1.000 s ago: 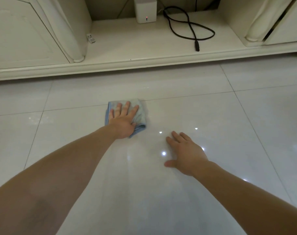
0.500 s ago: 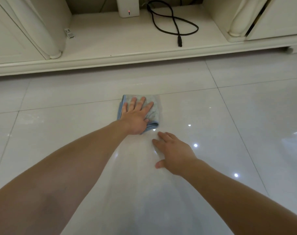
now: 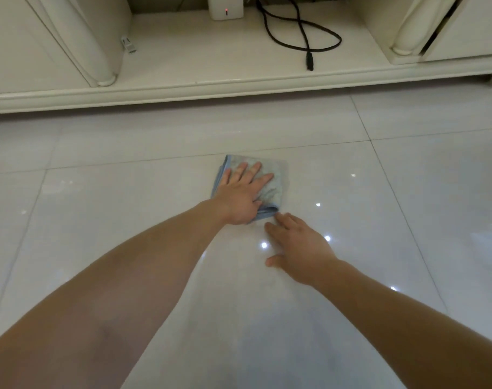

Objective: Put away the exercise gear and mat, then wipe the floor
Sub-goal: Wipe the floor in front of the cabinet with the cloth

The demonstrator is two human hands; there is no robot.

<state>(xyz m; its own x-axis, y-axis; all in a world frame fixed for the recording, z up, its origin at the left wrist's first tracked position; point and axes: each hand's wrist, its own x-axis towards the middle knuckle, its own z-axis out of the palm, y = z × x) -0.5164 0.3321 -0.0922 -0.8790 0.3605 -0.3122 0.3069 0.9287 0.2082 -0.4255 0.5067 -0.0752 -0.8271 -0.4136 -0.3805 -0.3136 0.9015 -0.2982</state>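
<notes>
- One folded blue-grey cloth [image 3: 275,186].
- Two bare hands: left hand [image 3: 240,197], right hand [image 3: 301,248].
- One white box with a red light [image 3: 226,8] at the back edge of the cream cabinet ledge [image 3: 211,66].
- One looped black cable [image 3: 303,37].
- One small white plug-like piece [image 3: 128,45].

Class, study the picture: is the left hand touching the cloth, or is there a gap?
Touching. The head view shows the left hand lying flat on the cloth, its fingers spread across it, pressing it onto the floor.

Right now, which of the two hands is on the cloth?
The left hand, spread flat on the folded blue cloth. The right hand rests on the bare floor beside it, holding nothing.
</notes>
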